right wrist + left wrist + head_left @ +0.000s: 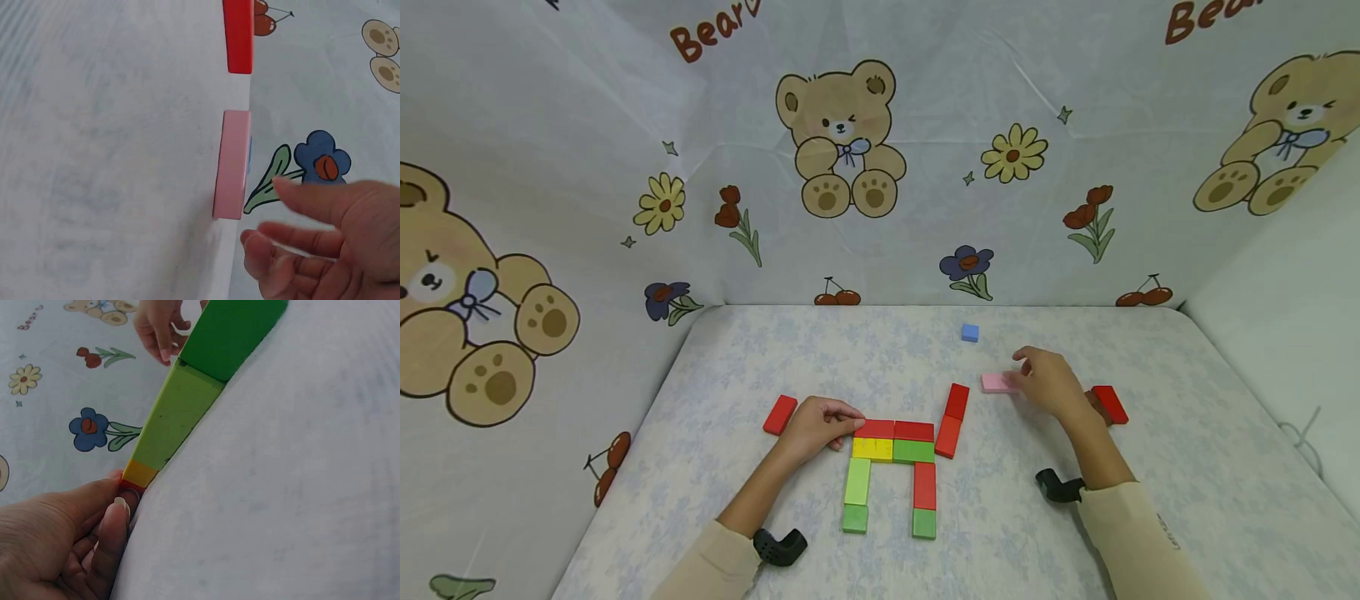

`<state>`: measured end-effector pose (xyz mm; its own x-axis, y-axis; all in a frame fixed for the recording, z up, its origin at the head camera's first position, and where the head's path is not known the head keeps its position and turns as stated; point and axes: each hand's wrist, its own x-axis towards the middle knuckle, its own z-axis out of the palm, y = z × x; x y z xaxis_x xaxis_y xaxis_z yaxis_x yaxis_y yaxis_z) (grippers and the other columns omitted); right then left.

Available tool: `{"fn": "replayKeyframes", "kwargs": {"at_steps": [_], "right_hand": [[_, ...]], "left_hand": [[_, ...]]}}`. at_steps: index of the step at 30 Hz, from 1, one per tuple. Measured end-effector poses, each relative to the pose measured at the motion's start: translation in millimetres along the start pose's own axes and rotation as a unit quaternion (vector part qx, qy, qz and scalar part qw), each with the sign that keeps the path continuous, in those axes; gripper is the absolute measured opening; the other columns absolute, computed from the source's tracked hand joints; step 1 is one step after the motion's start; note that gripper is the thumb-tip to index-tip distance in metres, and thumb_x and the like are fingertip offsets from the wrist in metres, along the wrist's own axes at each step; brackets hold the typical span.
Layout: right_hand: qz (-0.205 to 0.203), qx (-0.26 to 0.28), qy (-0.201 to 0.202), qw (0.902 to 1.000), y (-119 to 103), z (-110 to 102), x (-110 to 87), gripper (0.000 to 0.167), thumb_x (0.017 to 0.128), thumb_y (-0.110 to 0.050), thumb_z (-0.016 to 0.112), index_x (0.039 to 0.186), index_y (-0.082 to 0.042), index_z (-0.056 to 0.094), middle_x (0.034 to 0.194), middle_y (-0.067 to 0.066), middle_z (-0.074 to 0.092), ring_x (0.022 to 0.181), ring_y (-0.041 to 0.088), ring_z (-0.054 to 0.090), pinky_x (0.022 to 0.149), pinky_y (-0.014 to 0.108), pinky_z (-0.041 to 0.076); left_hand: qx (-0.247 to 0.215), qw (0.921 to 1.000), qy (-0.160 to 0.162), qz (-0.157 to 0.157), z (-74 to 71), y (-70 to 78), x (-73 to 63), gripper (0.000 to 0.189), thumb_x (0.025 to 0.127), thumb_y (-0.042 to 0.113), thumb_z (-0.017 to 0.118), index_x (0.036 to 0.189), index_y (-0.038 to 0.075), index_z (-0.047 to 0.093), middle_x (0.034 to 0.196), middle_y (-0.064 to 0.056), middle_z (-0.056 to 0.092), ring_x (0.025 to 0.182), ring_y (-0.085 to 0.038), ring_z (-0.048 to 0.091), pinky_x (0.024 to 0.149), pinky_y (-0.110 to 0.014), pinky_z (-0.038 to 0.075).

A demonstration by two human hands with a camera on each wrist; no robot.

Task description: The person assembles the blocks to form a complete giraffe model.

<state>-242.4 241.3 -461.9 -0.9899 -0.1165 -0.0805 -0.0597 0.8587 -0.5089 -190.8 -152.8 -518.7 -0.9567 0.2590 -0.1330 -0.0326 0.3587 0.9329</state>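
My left hand pinches the left end of a flat red block, in the top row of an arch-like figure of blocks. Below that row lie a yellow block and a green block. A light green block continues down the left leg and a red block down the right. My right hand is over the right end of a pink block. Its thumb and fingers are apart beside the pink block in the right wrist view, holding nothing.
Two red blocks lie end to end, slanted, right of the figure. A small blue block is near the back edge. Another red block lies left of my left hand, and a further red block beside my right wrist. A bear-print cloth hangs behind.
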Motion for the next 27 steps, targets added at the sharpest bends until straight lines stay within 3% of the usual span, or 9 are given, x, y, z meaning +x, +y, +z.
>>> {"fn": "replayKeyframes", "kwargs": {"at_steps": [5, 8, 18, 27], "right_hand": [[0.053, 0.047, -0.026, 0.9972, 3.0, -1.4, -2.6, 0.042, 0.097, -0.022, 0.068, 0.124, 0.009, 0.06, 0.083, 0.016, 0.065, 0.064, 0.021, 0.058, 0.056, 0.031, 0.053], [0.051, 0.056, -0.043, 0.9962, 6.7, 2.0, -1.1, 0.038, 0.097, -0.021, 0.068, 0.121, 0.008, 0.062, 0.079, 0.011, 0.061, 0.062, 0.018, 0.055, 0.055, 0.029, 0.05], [0.029, 0.099, -0.034, 0.9941, 11.4, 8.5, 4.2, 0.035, 0.098, -0.017, 0.067, 0.122, 0.009, 0.061, 0.068, 0.007, 0.06, 0.056, 0.017, 0.054, 0.052, 0.029, 0.048], [0.024, 0.108, -0.019, 0.9937, 15.0, 10.6, 10.4, 0.033, 0.094, -0.016, 0.071, 0.118, 0.006, 0.066, 0.074, 0.008, 0.06, 0.06, 0.017, 0.053, 0.054, 0.029, 0.047]], "left_hand": [[-0.002, 1.0, -0.002, 0.0, 0.2, 0.3, -0.1, 0.019, 0.088, 0.028, 0.081, 0.099, 0.012, 0.081, 0.08, -0.003, 0.072, 0.056, -0.016, 0.061, 0.057, -0.031, 0.058], [-0.003, 1.0, -0.002, 0.0, 0.5, 0.1, 0.1, 0.02, 0.088, 0.029, 0.081, 0.099, 0.012, 0.081, 0.08, -0.003, 0.072, 0.056, -0.016, 0.06, 0.057, -0.031, 0.058], [-0.001, 1.0, 0.003, -0.006, 3.2, 2.1, -1.8, 0.019, 0.089, 0.028, 0.081, 0.099, 0.012, 0.08, 0.08, -0.004, 0.072, 0.056, -0.015, 0.059, 0.057, -0.029, 0.057], [0.009, 0.9999, 0.007, -0.008, 3.8, 1.0, -0.5, 0.018, 0.088, 0.029, 0.081, 0.098, 0.013, 0.081, 0.08, -0.003, 0.072, 0.056, -0.015, 0.058, 0.057, -0.029, 0.057]]}}
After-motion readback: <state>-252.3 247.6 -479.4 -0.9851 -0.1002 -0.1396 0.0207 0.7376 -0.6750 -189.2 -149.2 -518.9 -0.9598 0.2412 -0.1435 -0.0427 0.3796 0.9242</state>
